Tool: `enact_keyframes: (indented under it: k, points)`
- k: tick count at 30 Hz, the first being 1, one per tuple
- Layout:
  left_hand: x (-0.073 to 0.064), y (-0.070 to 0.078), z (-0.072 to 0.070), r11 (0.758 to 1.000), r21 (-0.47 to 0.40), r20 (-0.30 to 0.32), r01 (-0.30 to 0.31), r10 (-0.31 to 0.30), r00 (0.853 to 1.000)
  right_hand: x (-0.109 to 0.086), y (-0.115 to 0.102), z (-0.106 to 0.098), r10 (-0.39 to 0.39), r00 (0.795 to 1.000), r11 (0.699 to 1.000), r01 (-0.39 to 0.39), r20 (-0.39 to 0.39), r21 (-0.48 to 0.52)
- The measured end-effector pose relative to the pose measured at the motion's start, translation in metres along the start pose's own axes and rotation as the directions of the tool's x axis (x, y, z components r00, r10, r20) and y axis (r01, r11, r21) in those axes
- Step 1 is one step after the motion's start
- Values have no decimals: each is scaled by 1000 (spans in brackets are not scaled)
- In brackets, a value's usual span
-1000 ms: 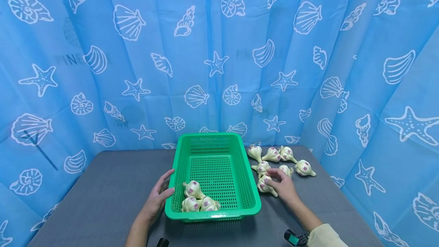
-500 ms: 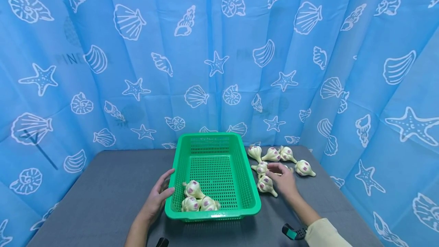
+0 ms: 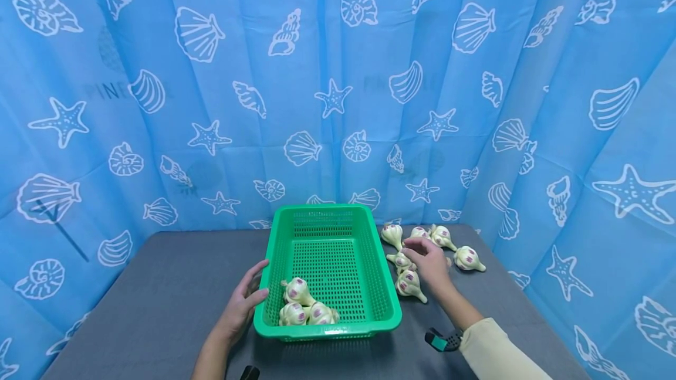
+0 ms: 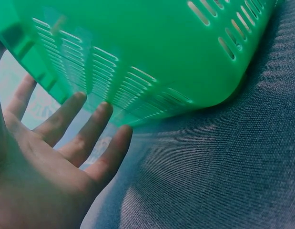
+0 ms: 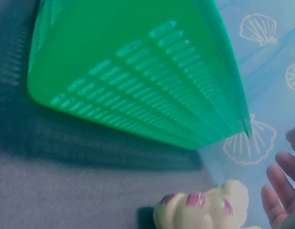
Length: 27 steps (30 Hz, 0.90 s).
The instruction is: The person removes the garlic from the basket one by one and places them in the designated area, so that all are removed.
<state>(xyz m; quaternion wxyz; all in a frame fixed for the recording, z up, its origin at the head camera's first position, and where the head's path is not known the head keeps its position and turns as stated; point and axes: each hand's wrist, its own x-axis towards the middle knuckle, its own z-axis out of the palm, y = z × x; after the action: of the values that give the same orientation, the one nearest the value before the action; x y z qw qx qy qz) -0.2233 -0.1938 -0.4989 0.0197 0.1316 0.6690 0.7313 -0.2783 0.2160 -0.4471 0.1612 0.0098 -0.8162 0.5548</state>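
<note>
A green plastic basket (image 3: 364,330) with slotted walls stands on the table, three garlic bulbs (image 3: 298,291) lying in its near left corner. My left hand (image 3: 240,309) is at its left rim; in the left wrist view its straight, spread fingers (image 4: 83,138) reach the outer wall. Right of the basket, my right hand (image 3: 430,264) hovers over a group of loose garlic bulbs (image 3: 409,284), fingers slightly bent and holding nothing. It partly covers some bulbs behind it. In the right wrist view, its fingers (image 5: 280,191) are beside a garlic bulb (image 5: 199,212).
The grey cloth-covered table (image 3: 174,286) extends on both sides of the basket. More garlic bulbs lie farther back, with one garlic bulb (image 3: 469,258) at the far right. A blue curtain (image 3: 338,104) with white shells hangs behind. A black strap (image 3: 442,340) is near the right wrist.
My right hand has moved back and slightly left over the loose garlic, away from the nearest bulb. My left hand, the basket and the garlic inside it stay as they were.
</note>
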Motion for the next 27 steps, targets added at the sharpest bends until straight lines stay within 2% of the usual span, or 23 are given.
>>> enact_keyframes:
  k: [5,10,14,19,27]
  points:
    - [0,0,-1,1000,0,8,-4,4,1000,6,-9,7,3,1000,997,-4,19,75]
    - [-1,-2,-1,1000,9,6,-9,9,1000,12,-19,13,-30,998,990,23,49,140]
    - [0,-3,-2,1000,8,-15,6,-6,1000,18,-30,18,-59,992,982,38,108,184]
    - [1,-3,-2,1000,-7,-7,9,-9,1000,23,-47,24,-82,978,972,35,193,232]
    - [2,-4,-2,1000,15,-4,-7,7,1000,29,-61,42,-143,969,963,89,201,255]
